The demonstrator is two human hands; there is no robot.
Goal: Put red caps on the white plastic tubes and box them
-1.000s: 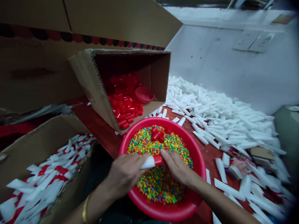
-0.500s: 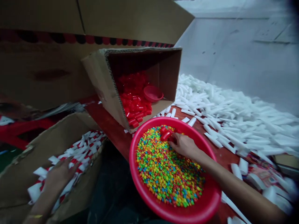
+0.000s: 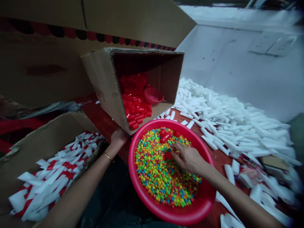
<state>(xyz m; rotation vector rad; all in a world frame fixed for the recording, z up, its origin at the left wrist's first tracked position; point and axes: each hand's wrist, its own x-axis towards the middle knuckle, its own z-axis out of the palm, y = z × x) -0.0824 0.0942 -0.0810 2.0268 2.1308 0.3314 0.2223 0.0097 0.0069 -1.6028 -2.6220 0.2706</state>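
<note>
My right hand (image 3: 190,158) is inside a red plastic basin (image 3: 136,190) of small multicoloured candies (image 3: 161,180). Its fingers close on a small red plastic cap (image 3: 168,155), low among the candies. Just beyond lie more loose red caps (image 3: 165,136). My left hand (image 3: 118,138) is between the basin's left rim and the lower corner of a cardboard box (image 3: 102,82) tipped on its side; its fingers are blurred and partly hidden. Inside that box are a heap of red caps (image 3: 135,107) and a small red bowl (image 3: 154,96).
An open carton (image 3: 35,139) at lower left holds white tubes with red caps (image 3: 61,167). White tubes (image 3: 237,120) are heaped along the right of the red table (image 3: 220,160). A large cardboard box (image 3: 42,82) stands at the back left.
My left hand has left the carton of capped tubes and moved right and up beside the basin. My right hand has shifted slightly nearer, a red cap now at its fingers.
</note>
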